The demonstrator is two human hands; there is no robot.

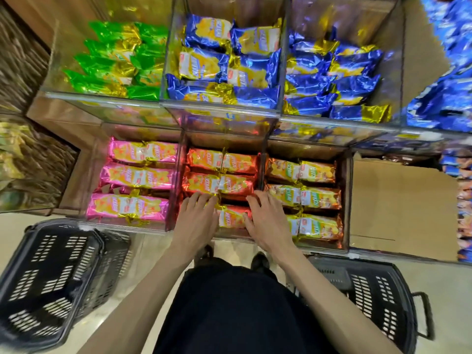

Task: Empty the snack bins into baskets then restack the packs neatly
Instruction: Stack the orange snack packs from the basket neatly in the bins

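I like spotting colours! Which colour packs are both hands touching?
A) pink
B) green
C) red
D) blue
C: the left hand and the right hand both rest on the red packs, which sit between the pink packs and the orange packs.

I can see little of the front row of red packs (231, 217) in the lower middle. The left hand (196, 221) hides its left end and the right hand (265, 223) covers its right end. The print on every pack is too small and smeared for me to read. The left basket (51, 277) at lower left is blurred and cut by the left and bottom edges. The right basket (378, 292) runs off the bottom edge. The blue packs (444, 103) at upper right are cut by the right edge.
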